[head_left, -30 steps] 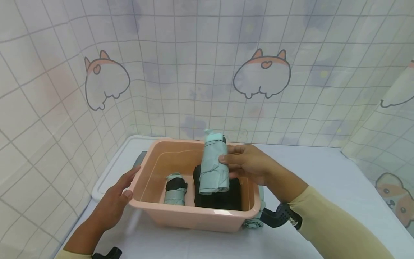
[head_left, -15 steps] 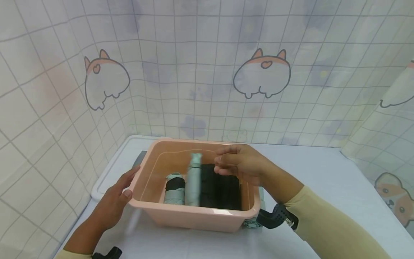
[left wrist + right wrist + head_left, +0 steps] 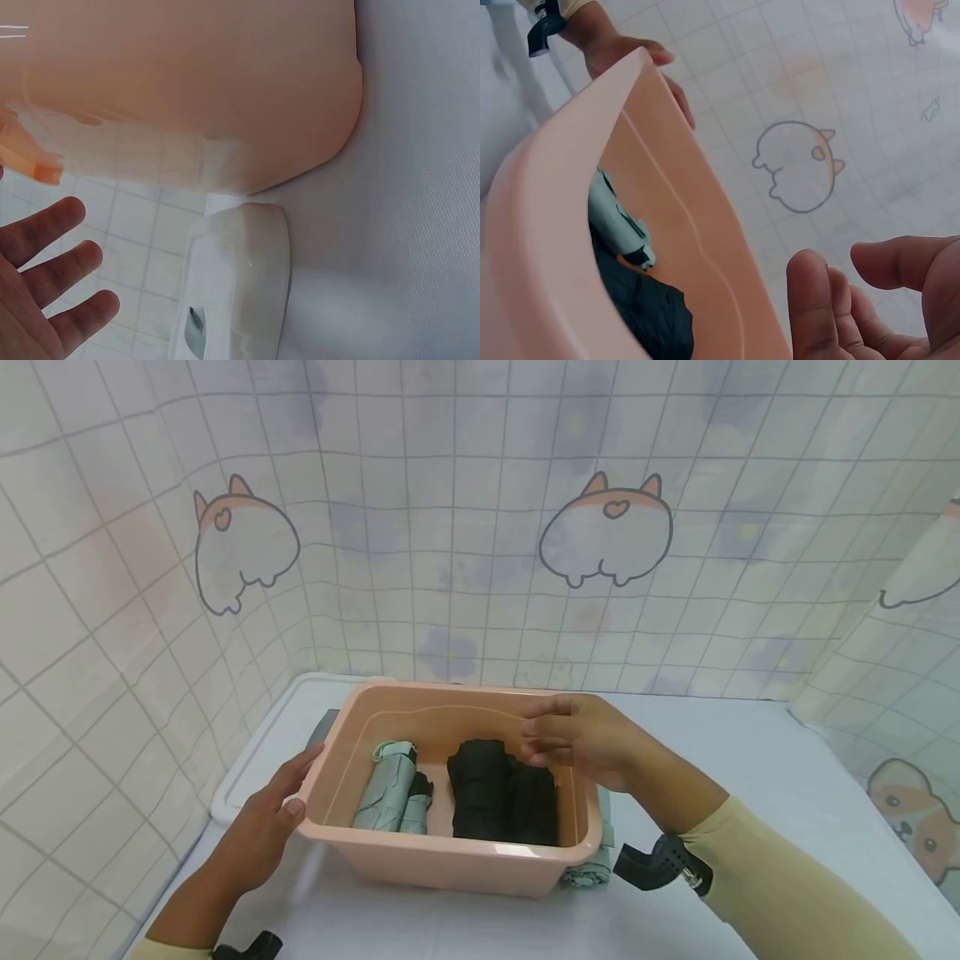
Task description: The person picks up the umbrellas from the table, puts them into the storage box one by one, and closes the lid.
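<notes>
In the head view, a light green folded umbrella (image 3: 386,787) leans inside the left part of a peach plastic bin (image 3: 450,864). Beside it lies a smaller light green roll (image 3: 417,806) with a black band, partly hidden. Two black bundles (image 3: 480,789), apparently folded umbrellas, fill the bin's right part. My left hand (image 3: 262,835) rests against the bin's left rim, fingers extended along the outside. Over the right end of the bin hovers my right hand (image 3: 581,739); its fingers are loosely bent, and the right wrist view shows nothing between thumb and fingertips.
A white lid-like tray (image 3: 258,756) with a grey piece lies behind and left of the bin. Light green folded fabric (image 3: 592,868) sits on the white table (image 3: 712,760) against the bin's right side. A patterned curtain (image 3: 480,527) surrounds the back and sides.
My right hand let go of the light green umbrella, which dropped into the bin and tipped left over the smaller roll. The right hand stays above the bin's right end; the left hand has not moved.
</notes>
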{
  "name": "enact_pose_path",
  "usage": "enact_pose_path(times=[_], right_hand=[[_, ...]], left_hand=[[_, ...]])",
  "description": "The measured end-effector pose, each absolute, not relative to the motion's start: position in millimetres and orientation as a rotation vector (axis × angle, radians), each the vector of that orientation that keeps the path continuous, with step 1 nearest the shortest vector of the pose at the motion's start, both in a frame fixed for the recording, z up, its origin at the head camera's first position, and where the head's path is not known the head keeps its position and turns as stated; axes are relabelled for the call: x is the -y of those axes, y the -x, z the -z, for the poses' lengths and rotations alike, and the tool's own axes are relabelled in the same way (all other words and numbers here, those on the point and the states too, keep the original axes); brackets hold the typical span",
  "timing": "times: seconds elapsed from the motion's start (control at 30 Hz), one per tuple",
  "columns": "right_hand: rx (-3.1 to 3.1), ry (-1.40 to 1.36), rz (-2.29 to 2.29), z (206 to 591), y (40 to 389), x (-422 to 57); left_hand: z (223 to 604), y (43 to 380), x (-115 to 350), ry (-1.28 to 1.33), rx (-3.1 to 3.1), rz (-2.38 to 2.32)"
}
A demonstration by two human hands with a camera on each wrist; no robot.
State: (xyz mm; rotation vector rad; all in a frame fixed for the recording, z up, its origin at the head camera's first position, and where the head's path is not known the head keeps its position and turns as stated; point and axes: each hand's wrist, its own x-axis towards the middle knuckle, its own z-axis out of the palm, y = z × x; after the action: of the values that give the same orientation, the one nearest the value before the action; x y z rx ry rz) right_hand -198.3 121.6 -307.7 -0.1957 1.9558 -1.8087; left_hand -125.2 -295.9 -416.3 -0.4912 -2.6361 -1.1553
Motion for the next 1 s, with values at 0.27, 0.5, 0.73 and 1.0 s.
enact_pose_path(times=[0.27, 0.5, 0.73, 1.0], right_hand=[[-1.979, 0.188, 1.811, 310, 197, -144], [-2.009, 0.179, 1.801, 316, 195, -162], [-2.026, 0.163, 1.805, 319, 192, -178], [-2.065, 0.076, 1.785, 328, 191, -195]], left_hand=[[414, 125, 295, 0.489, 2.647, 1.145], [413, 126, 296, 0.485, 2.647, 1.144], [413, 125, 295, 0.487, 2.643, 1.155], [416, 125, 297, 0.500, 2.632, 1.165]])
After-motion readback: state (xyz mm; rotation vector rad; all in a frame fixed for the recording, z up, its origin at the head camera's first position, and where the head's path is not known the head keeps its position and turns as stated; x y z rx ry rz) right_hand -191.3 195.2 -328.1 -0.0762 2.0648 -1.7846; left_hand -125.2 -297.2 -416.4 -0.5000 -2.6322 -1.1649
